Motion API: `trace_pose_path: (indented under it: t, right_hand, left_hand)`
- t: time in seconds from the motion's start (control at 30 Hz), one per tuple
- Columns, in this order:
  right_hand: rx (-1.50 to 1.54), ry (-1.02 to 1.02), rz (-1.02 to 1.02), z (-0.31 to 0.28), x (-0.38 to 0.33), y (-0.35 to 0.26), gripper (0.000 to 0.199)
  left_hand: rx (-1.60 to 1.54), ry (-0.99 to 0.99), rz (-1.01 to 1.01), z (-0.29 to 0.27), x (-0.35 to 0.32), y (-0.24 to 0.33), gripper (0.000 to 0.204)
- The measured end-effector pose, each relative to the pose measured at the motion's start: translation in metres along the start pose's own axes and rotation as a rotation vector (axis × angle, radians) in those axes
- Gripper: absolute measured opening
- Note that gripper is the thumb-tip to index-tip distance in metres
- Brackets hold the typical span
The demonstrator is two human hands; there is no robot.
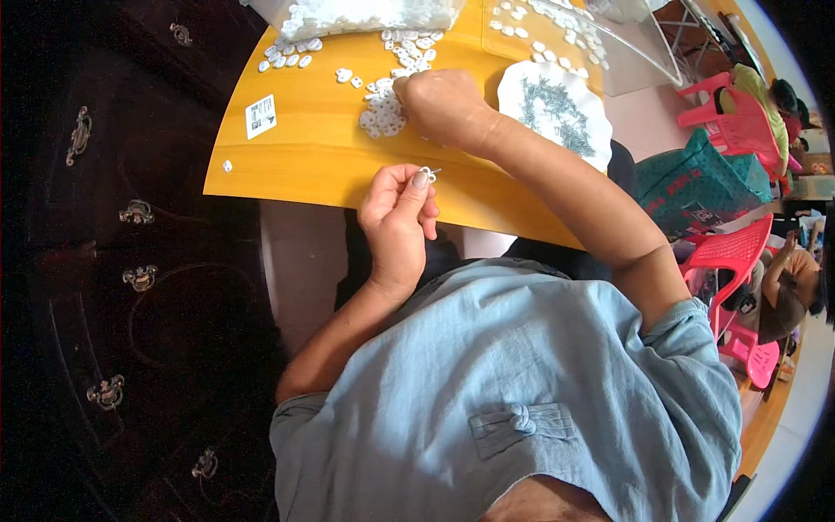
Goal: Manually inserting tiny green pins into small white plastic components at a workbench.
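Note:
Between the thumb and fingers of my left hand (398, 209), just off the table's near edge, is a small white plastic piece (427, 175) with a thin metal pin sticking out of it. My right hand (442, 106) is curled over the yellow table, its fingertips at a pile of small white plastic pieces with holes (381, 117). Whatever those fingertips grip is hidden behind the hand. Right of that hand, a white wavy-edged plate (513, 80) bears a heap of thin grey metal pins (557, 113), partly behind my right forearm.
Along the far side of the yellow table (304, 165) lies a clear bag of white pieces (370, 16). A clear plastic tray (639, 65) with rounder white pieces stands far right. A label (260, 117) lies left. Dark drawers (139, 348) flank me; red chairs (739, 261) and people are right.

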State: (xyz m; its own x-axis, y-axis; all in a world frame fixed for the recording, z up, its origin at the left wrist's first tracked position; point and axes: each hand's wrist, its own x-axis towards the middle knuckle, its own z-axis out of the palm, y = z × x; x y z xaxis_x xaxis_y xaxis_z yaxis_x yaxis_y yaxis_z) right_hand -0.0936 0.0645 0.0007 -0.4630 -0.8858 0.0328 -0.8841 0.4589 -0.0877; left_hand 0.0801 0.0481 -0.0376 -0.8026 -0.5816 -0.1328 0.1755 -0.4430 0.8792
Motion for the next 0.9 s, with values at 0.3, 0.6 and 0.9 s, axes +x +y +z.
trace_pose_path:
  t: [0.3, 0.6, 0.9]
  right_hand:
    - [0.020, 0.096, -0.096, 0.004, 0.000, 0.004, 0.014]
    - [0.022, 0.115, -0.091, 0.005, -0.009, 0.005, 0.017]
    - [-0.097, 0.258, -0.017, 0.014, -0.117, -0.006, 0.018]
  left_hand:
    - [0.053, -0.002, 0.036, 0.002, -0.002, -0.002, 0.012]
    - [-0.065, 0.020, 0.031, 0.003, -0.001, -0.002, 0.011]
    - [-0.138, 0.052, -0.018, 0.000, 0.000, 0.002, 0.011]
